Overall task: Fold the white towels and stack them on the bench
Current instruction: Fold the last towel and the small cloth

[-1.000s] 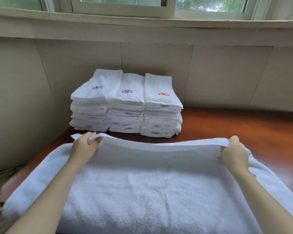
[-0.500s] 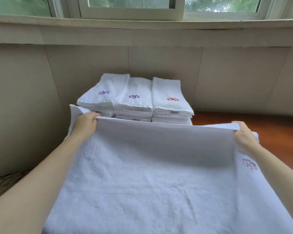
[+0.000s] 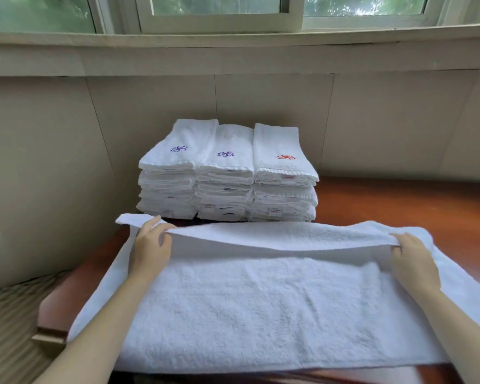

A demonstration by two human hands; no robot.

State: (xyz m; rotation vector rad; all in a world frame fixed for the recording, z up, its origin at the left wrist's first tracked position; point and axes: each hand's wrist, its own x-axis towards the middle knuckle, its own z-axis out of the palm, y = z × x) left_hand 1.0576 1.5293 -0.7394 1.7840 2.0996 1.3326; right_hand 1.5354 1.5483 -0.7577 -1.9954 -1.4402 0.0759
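- Two hands, left hand (image 3: 150, 245) and right hand (image 3: 412, 256), have fingers pinching the towel's (image 3: 261, 300) far edge, lifted to fold it evenly.
- Towel lies across the bench (image 3: 399, 200), before the folded stacks (image 3: 227, 173).

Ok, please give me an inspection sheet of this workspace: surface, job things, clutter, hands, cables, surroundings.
Surface: red-brown wooden bench, bare at the right, towels on the rest.
Job's things: one white towel spread across the near bench, its far edge lifted; three stacks of folded towels side by side against the wall, two with purple emblems on top, one with red.
Clutter: nothing seen.
Hands: left hand grips the lifted edge near the left corner; right hand grips it near the right corner.
Cables: nothing seen.
Surroundings: beige panelled wall, window above a ledge, striped floor at the left.
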